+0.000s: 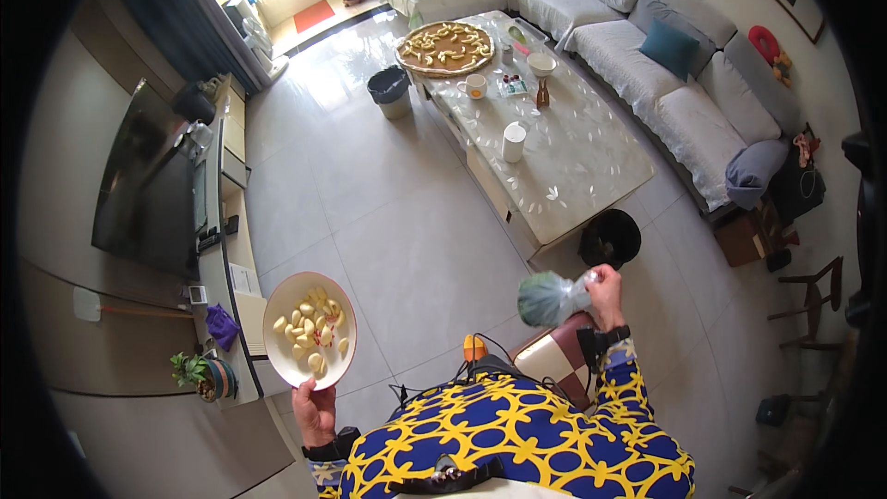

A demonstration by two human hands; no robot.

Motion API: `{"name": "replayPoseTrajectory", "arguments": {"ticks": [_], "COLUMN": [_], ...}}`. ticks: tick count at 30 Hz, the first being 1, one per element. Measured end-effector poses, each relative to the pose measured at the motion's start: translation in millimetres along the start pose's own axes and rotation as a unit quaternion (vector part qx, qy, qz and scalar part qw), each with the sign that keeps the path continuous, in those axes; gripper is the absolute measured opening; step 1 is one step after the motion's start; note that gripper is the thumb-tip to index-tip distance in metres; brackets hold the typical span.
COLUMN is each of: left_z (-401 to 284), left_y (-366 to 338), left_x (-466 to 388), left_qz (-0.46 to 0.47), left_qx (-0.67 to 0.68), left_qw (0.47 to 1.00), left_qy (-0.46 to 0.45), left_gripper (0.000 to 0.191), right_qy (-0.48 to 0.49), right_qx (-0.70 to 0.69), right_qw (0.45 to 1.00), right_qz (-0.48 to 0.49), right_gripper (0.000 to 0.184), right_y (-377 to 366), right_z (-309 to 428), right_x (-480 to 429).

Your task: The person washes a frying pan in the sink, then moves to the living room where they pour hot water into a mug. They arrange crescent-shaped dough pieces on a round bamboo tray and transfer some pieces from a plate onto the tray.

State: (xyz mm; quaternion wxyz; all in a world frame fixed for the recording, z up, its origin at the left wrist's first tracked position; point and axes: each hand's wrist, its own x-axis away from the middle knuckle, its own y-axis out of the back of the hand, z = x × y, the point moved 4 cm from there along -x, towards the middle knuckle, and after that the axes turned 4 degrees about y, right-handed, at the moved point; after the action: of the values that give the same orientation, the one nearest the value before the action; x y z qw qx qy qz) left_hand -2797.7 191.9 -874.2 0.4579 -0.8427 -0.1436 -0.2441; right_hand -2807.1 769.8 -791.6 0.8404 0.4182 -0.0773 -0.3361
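Note:
My left hand (315, 410) grips the near rim of a white dish (285, 360) with a reddish edge. Peeled garlic cloves (299, 336) lie in it over a red printed pattern. Out to the right, my right hand (606, 296) pinches the gathered neck of a clear plastic bag (547, 301). Something green fills the bag's lower part; what it is cannot be made out. Both dish and bag are held in the air above the tiled floor.
Ahead stands a leaf-patterned coffee table (582, 180) with a round tray (433, 55) of pale pieces, a mug (476, 86) and a white cylinder (513, 143). A black bin (610, 235) and checkered stool (547, 360) are near my right hand. A cabinet (246, 305) runs along the left.

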Motion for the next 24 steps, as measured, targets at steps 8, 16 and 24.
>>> {"name": "replayPoseTrajectory", "arguments": {"ticks": [8,16,24], "left_z": [-8,-25,-50], "left_y": [-63,-136,-232], "left_x": [-106,-259,-400], "left_qz": [-0.003,0.034,0.049], "left_qx": [-0.026,-0.029,-0.072], "left_qw": [0.998,0.995,0.988], "left_qy": [0.056,0.087,0.129], "left_gripper": [0.056,0.055,0.049], "right_qy": [0.039,0.037,-0.059], "right_qx": [0.003,0.084,0.255], "right_qw": [0.995,0.979,0.955], "right_qz": [-0.092,-0.180,-0.141], "right_gripper": [0.014,0.015,0.018], "right_y": [-47,-102,-154], "right_z": [38,26,14], "right_x": [-162,-267,-312]}}
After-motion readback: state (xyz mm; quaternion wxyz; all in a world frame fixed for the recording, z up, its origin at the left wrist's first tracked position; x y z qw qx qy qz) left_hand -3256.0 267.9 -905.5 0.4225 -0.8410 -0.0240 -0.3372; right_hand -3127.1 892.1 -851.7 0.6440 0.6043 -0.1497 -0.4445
